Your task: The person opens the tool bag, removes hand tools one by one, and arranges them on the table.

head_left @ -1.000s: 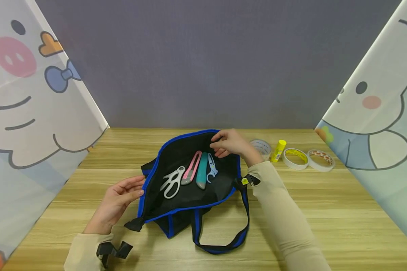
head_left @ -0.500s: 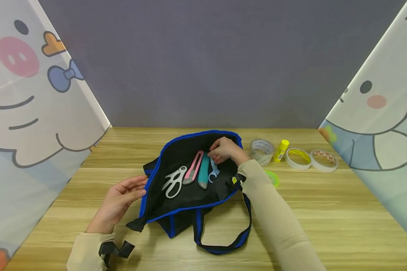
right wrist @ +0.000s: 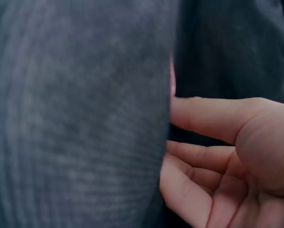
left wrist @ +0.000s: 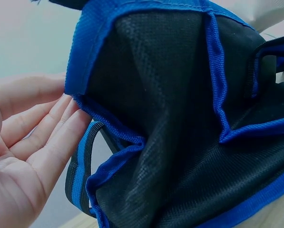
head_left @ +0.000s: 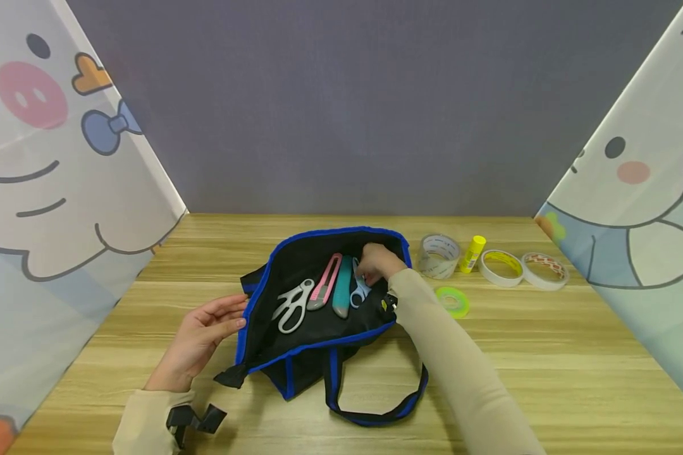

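Note:
A black fabric tote bag (head_left: pixel 341 347) with blue trim lies with its mouth spread toward me in the head view. My left hand (head_left: pixel 196 341) pinches its left rim between thumb and fingers, as the left wrist view also shows. Inside lie white scissors (head_left: pixel 293 306), a pink utility knife (head_left: pixel 324 282), a teal utility knife (head_left: pixel 342 287) and light blue scissors (head_left: pixel 360 292). My right hand (head_left: pixel 377 262) reaches into the bag with bent fingers at the light blue scissors. In the right wrist view dark fabric hides its fingertips, so the grip is not visible.
Right of the bag on the wooden table (head_left: pixel 546 366) stand a clear tape roll (head_left: pixel 439 256) and a yellow glue stick (head_left: pixel 473 254). Two white tape rolls, one (head_left: pixel 501 268) beside the other (head_left: pixel 545 272), lie farther right. A green tape roll (head_left: pixel 452 302) lies near my right sleeve.
My right hand has moved from the bag's far right rim down into the bag, onto the light blue scissors. The green tape roll has come into view. My left hand keeps its place.

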`<control>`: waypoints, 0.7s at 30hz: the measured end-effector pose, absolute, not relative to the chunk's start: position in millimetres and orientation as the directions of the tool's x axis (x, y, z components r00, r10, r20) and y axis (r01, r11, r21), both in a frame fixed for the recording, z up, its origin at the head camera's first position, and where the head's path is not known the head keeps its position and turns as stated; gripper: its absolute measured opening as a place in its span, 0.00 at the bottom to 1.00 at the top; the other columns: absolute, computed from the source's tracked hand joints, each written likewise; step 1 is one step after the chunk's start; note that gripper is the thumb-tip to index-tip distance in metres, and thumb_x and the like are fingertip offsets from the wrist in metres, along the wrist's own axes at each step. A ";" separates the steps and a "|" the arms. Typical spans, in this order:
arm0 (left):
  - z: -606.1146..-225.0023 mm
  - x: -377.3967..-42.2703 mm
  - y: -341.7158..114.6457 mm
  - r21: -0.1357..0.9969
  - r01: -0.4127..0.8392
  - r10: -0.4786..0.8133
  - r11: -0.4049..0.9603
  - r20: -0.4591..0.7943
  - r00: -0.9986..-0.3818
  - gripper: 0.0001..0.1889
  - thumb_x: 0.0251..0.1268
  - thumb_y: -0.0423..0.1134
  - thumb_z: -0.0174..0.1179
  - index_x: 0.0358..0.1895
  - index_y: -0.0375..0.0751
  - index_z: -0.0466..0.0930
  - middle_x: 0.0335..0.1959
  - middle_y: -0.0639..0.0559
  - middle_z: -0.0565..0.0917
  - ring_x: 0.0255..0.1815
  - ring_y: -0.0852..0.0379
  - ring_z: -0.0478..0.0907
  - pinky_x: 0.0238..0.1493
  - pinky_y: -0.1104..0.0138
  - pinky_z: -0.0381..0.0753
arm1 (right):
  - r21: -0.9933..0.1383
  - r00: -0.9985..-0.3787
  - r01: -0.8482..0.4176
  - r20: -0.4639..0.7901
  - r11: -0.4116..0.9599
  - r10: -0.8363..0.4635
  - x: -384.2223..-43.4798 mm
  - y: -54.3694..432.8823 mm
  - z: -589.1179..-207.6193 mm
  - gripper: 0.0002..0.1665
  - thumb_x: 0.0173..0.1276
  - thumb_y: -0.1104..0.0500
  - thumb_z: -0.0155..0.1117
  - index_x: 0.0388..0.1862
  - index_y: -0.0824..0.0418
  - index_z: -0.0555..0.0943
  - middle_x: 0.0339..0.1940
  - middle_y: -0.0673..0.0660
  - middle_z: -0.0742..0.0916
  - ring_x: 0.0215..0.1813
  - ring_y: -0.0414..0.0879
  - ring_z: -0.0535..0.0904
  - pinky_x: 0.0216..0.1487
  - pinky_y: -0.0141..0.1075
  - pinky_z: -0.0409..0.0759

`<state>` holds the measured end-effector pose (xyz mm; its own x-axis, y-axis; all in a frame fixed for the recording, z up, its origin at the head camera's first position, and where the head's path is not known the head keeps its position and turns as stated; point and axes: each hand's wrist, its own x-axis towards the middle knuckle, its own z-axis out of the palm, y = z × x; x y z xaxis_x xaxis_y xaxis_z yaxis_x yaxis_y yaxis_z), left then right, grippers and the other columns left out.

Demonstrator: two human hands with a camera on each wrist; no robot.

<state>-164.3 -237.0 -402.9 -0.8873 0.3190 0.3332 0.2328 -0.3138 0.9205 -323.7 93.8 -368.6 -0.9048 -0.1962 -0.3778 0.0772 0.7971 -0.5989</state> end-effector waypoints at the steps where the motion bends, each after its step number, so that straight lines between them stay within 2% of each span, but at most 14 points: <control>1: -402.9 -164.3 -237.0 0.921 0.232 0.318 -0.312 0.331 -0.888 0.25 0.66 0.14 0.51 0.59 0.39 0.82 0.51 0.53 0.85 0.51 0.60 0.82 0.52 0.70 0.82 | -0.595 -0.904 0.085 -0.383 0.799 -0.189 -323.9 92.4 -370.1 0.10 0.65 0.67 0.69 0.40 0.73 0.79 0.28 0.63 0.84 0.25 0.49 0.85 0.29 0.36 0.86; 5: -402.3 -163.9 -236.7 0.923 0.229 0.318 -0.311 0.328 -0.889 0.25 0.66 0.14 0.51 0.59 0.38 0.82 0.51 0.53 0.85 0.51 0.60 0.82 0.53 0.70 0.82 | -0.591 -0.906 0.115 -0.392 0.799 -0.160 -324.1 87.1 -374.7 0.18 0.64 0.66 0.71 0.49 0.74 0.77 0.29 0.63 0.83 0.25 0.50 0.84 0.29 0.37 0.86; 8: -402.2 -163.7 -236.3 0.923 0.231 0.315 -0.308 0.328 -0.891 0.25 0.66 0.13 0.51 0.59 0.38 0.82 0.51 0.53 0.85 0.51 0.60 0.82 0.53 0.70 0.82 | -0.587 -0.907 0.126 -0.395 0.800 -0.147 -323.2 85.2 -377.4 0.20 0.64 0.65 0.71 0.51 0.73 0.77 0.30 0.62 0.82 0.26 0.50 0.84 0.30 0.37 0.86; 15: -402.7 -163.9 -236.2 0.925 0.233 0.310 -0.301 0.326 -0.893 0.25 0.65 0.14 0.51 0.58 0.40 0.83 0.51 0.54 0.86 0.51 0.60 0.83 0.52 0.70 0.82 | -0.575 -0.910 0.081 -0.376 0.814 -0.175 -315.6 84.5 -376.6 0.15 0.64 0.61 0.69 0.44 0.69 0.77 0.32 0.61 0.81 0.31 0.50 0.81 0.33 0.38 0.86; 21: -403.2 -164.3 -236.4 0.928 0.234 0.308 -0.292 0.322 -0.895 0.25 0.65 0.13 0.52 0.58 0.40 0.83 0.51 0.54 0.86 0.51 0.61 0.83 0.51 0.70 0.82 | -0.673 -0.908 0.049 -0.338 0.738 -0.248 -311.4 87.5 -370.7 0.10 0.62 0.61 0.69 0.29 0.64 0.77 0.28 0.59 0.81 0.30 0.49 0.80 0.33 0.40 0.86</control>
